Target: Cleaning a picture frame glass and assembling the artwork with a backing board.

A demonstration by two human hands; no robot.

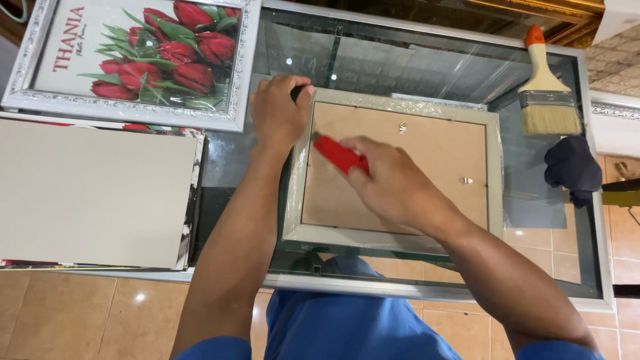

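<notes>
Nearest the person, at the near edge of the glass surface (427, 63), a pale picture frame (497, 180) lies face down, its brown backing board (427, 160) showing with a small hanger at the top and a clip toward the right. The right hand (393, 187) rests over the left part of the board, its fingers wrapped around a red-handled tool (340, 157) whose tip points at the frame's left rail. The left hand (277, 113) sits just beyond, at the frame's far left corner, fingers curled down over the corner and pinning it; something dark shows under the thumb, but what it is cannot be told. The frame looks light and stiff, probably fragile if it carries glass, and likely to slide on the smooth surface, so it seems best gripped by its outer rails or corners rather than by the thin board. At the left edge lies a stack of grey boards (93, 193). Farther off, at the far left corner, sits a silver-framed print of red tulips (133, 60). Toward the far right corner lie a wide paintbrush (548, 100) with an orange handle and a dark cloth (572, 170).
</notes>
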